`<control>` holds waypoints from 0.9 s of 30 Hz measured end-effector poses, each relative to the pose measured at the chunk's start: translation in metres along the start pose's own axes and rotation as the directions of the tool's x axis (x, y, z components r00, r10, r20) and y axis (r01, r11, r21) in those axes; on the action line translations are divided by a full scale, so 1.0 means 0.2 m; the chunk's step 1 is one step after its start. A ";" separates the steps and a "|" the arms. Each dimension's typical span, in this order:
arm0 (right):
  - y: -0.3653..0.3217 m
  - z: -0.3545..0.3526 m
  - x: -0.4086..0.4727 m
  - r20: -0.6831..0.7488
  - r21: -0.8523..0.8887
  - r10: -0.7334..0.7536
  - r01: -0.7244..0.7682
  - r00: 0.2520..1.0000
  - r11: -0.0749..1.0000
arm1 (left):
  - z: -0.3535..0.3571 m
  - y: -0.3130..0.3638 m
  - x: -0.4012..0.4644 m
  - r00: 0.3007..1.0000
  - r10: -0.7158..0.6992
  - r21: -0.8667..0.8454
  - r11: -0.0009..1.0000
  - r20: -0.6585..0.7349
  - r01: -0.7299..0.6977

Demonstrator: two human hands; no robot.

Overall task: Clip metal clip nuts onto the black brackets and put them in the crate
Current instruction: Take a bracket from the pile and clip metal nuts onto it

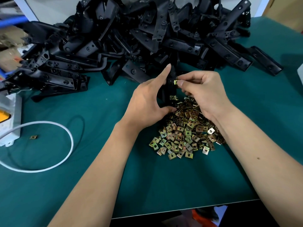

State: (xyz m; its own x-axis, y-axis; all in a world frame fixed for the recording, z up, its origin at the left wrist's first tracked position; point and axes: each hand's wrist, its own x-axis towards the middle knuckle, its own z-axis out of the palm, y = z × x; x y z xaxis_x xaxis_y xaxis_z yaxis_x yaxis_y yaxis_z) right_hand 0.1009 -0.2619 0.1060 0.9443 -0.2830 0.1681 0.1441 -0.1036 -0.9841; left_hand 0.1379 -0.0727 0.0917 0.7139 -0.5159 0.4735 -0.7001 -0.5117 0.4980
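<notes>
While bare green tabletop [164,185] lies open toward its near edge, left hand [147,102] grips an upright bracket [171,90], right hand [203,94] pinches a clip nut [175,82] against it, above the nut heap [185,133], bracket pile [131,38] behind.

This is a workshop assembly bench. A green mat [91,185] covers the table, and at twelve o'clock a large heap of identical black plastic brackets [131,35] lies in bulk. Toward four o'clock from centre sits a loose pile of brass-coloured metal clips [185,133]. At nine o'clock a white cable [68,136] loops from a grey box [11,118].
</notes>
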 end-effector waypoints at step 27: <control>0.02 0.06 0.00 -0.012 0.050 -0.005 0.006 1.000 0.999 | 0.04 0.00 0.02 0.990 -0.114 -0.009 0.994 -0.084 0.113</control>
State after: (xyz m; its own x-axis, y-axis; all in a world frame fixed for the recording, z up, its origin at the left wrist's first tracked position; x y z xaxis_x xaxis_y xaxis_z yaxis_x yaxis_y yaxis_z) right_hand 0.1061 -0.2507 0.1011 0.9399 -0.2940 0.1736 0.1639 -0.0573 -0.9848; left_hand 0.1402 -0.0808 0.0885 0.7874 -0.3949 0.4733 -0.6147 -0.5607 0.5547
